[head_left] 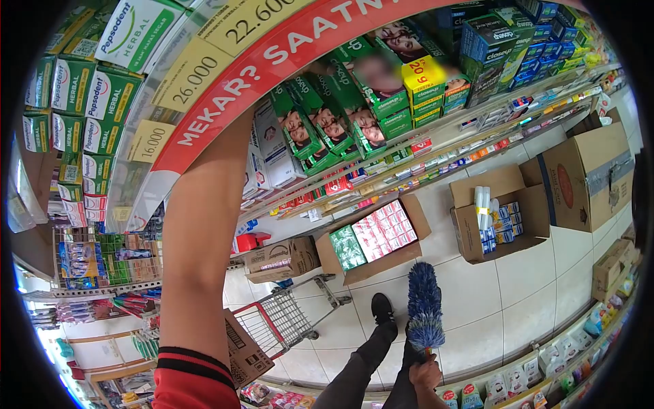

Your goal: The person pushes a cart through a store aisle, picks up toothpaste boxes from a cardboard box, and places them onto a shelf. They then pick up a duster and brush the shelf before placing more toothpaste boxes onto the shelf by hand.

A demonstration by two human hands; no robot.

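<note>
My left arm (204, 225) reaches up into the toothpaste shelf. Its hand is hidden behind the red promotion strip (245, 75). Beside the forearm stand white toothpaste boxes (278, 150), then green Closeup boxes (327, 116) in rows. Low in the view, my right hand (426, 376) is closed around the handle of a blue feather-like duster (424, 307), whose fluffy head points away from me over the floor. A yellow-banded Closeup pack (424, 75) sits farther right on the shelf.
Pepsodent Herbal boxes (99, 95) fill the left shelf. On the tiled floor stand an open carton (340, 266) of toothpaste boxes, another open carton (470, 225), a taller carton (586, 177) and a shopping cart (289, 320). Shelves of packets (504, 388) line the near side.
</note>
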